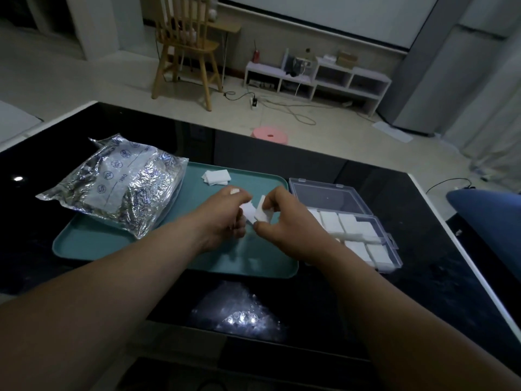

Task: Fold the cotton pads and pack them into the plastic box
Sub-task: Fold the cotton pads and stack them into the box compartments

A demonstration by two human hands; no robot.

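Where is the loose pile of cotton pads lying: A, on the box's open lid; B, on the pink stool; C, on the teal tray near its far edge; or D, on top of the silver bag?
C: the pile of cotton pads sits on the teal tray by its far edge, beside the silver bag.

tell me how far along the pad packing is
Done: folded pads sit in several compartments of the clear plastic box. In hand: the left hand and right hand pinch a cotton pad above the teal tray, apparently mid-fold. Left: a small stack of pads at the tray's far edge, and whatever the foil bag holds.
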